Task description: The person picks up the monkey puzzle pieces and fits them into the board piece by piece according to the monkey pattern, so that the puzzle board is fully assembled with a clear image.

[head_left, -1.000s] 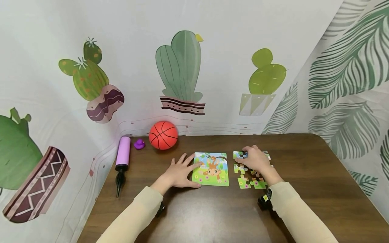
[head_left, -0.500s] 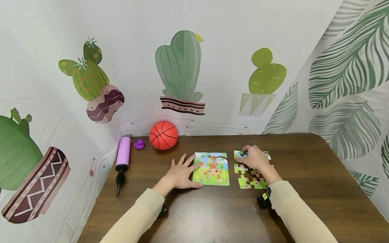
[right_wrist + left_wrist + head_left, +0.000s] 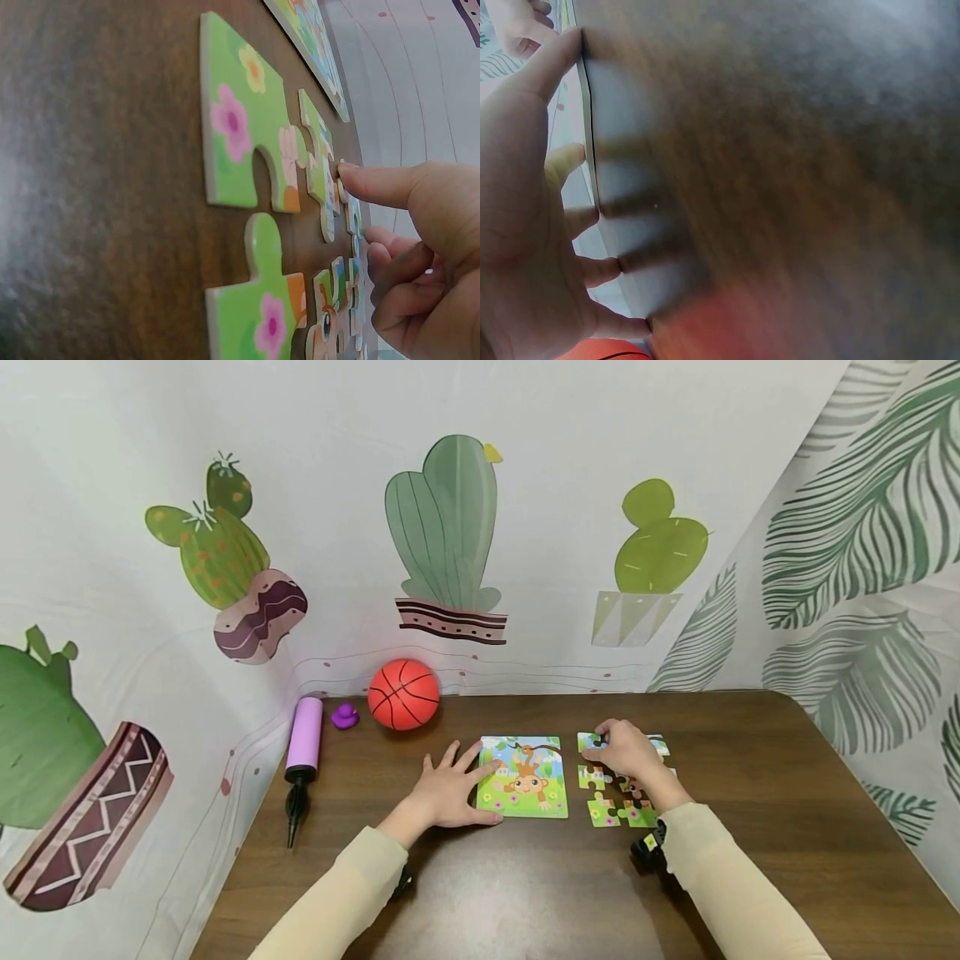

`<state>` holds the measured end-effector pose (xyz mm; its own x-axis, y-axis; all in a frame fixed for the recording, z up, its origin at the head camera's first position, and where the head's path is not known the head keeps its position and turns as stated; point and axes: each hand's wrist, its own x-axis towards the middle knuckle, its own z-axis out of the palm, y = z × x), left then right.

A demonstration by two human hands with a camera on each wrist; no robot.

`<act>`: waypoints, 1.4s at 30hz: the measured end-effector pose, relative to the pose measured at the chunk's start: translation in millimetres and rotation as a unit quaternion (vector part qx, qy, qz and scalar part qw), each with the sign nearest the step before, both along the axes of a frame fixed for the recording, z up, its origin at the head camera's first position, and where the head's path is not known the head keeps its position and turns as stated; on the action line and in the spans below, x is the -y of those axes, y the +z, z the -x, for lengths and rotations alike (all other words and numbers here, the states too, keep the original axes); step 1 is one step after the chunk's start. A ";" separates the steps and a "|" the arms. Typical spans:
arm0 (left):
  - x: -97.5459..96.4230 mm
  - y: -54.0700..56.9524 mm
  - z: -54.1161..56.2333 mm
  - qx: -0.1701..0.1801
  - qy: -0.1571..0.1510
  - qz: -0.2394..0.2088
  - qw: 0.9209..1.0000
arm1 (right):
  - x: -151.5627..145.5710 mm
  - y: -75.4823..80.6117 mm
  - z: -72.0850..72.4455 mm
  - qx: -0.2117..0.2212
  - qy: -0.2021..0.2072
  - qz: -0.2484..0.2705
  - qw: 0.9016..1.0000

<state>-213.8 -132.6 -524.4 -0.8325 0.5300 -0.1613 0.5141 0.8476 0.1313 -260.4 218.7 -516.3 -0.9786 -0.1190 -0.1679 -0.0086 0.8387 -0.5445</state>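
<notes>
A square board with a monkey picture (image 3: 553, 781) lies flat on the table in the head view. My left hand (image 3: 444, 795) is spread over its left side, fingers straight, the thumb at the lower edge. To the right lie loose jigsaw pieces (image 3: 602, 812) in rough rows with narrow gaps. Over their upper left part, my right hand (image 3: 632, 753) pinches a jigsaw piece (image 3: 588, 741) between thumb and index finger, the other fingers curled. In the right wrist view, two green flower pieces (image 3: 244, 127) lie nearest the camera, their knob and notch apart. The palm partly hides several pieces.
A red basketball (image 3: 403, 694), a purple rubber duck (image 3: 344, 717) and a purple hand pump (image 3: 303, 739) stand or lie along the table's back left. A cactus-print cloth (image 3: 555, 543) hangs behind the table (image 3: 765, 793). Black wrist cameras (image 3: 648, 853) sit under the sleeves.
My left hand and the monkey board have slid slightly to the right. My right hand stays at the same upper left piece, nearly still.
</notes>
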 end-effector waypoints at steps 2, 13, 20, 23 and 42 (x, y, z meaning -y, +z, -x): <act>0.1 -0.3 0.2 0.000 0.000 -0.001 1.000 | 0.0 -0.2 0.0 -0.001 -0.006 -0.005 1.000; 0.4 -0.6 -0.1 0.002 0.001 0.002 1.000 | -1.3 -2.4 1.6 0.001 -0.005 -0.001 1.000; 0.6 -1.6 0.4 -0.002 -0.001 0.007 1.000 | -0.2 -5.9 0.1 -0.041 -0.008 -0.009 0.999; 0.4 -1.3 0.7 -0.003 0.000 0.005 1.000 | 0.7 -5.2 -0.5 -0.057 -0.008 -0.007 0.998; 0.4 -2.8 1.4 0.001 0.001 0.001 1.000 | -4.6 1.4 -2.9 -0.074 0.007 0.079 0.994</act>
<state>-215.1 -133.0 -527.3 -0.8330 0.5286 -0.1636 0.5129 0.8485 0.1302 -257.5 223.3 -514.9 -0.9891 -0.1472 -0.0006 -0.1099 0.7414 -0.6620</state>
